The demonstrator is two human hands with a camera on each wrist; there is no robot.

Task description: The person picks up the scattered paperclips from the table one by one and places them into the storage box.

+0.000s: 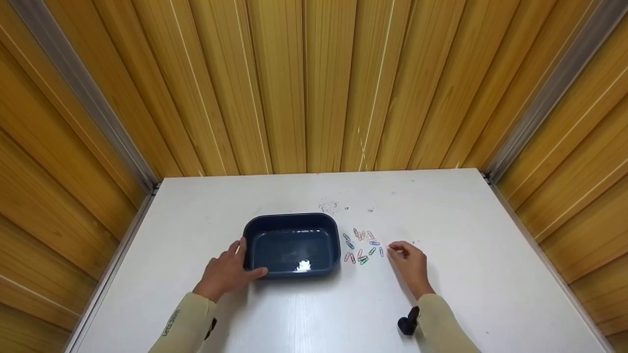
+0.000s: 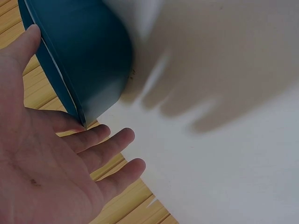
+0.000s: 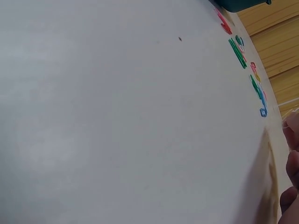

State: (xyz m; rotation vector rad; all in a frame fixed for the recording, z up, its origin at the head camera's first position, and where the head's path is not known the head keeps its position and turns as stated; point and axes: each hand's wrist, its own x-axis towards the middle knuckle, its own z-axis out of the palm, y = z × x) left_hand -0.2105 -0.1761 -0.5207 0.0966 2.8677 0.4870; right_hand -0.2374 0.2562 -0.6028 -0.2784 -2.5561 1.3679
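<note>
A dark blue rectangular dish (image 1: 292, 272) with rounded corners stands on the white table. At its left end is my left hand (image 1: 228, 272), the thumb over the near rim and the index finger at the left rim. Its fingers are spread and nearly straight in the left wrist view, the palm (image 2: 42, 168) facing the dish's side (image 2: 88, 56). To the right of the dish lie several coloured paper clips (image 1: 363, 260). Beside them my right hand (image 1: 409, 264) pinches a small pale paper clip between thumb and index fingertips, mostly hidden by them. Those fingers (image 3: 292, 133) show only at the right wrist view's edge.
The white table (image 1: 294, 318) ends at a wood-look panel wall (image 1: 314, 98) at the back, with more panels at both sides. Dark smudges (image 1: 328, 205) mark the tabletop behind the dish. A black strap piece (image 1: 408, 323) sits at the right sleeve.
</note>
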